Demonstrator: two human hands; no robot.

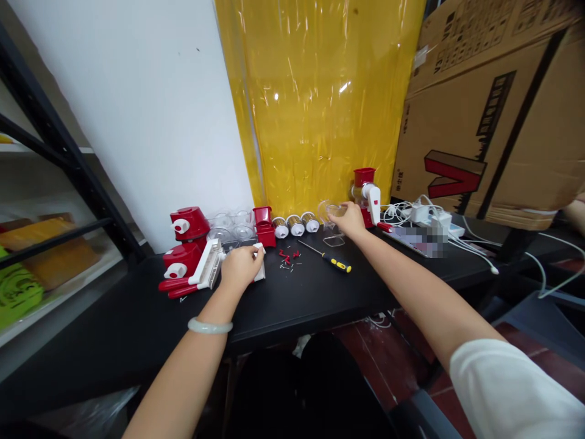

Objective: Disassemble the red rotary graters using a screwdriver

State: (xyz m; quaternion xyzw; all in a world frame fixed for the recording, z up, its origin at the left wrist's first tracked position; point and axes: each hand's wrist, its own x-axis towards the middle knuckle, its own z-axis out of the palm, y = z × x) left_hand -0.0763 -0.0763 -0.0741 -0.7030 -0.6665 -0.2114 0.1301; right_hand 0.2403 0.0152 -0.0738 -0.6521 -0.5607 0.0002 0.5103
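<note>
L hand point(241, 268) grips white part point(260, 272) in mid of table point(301, 305), R hand point(350, 221) pinches clear cup point(335, 211) nr back edge; cup may slip if pinch too light, & loose bits point(286, 258) btwn may scatter twd front edge if either hand drags low.

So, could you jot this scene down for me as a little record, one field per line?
Left hand: at a white part; whether it grips is unclear
Right hand: holding a clear plastic part
Tool: yellow-and-black screwdriver, lying on the table
Row: three drums with white ends
Scattered: small red pieces
Right of right hand: upright red-and-white device
Backdrop: yellow sheeting
</note>
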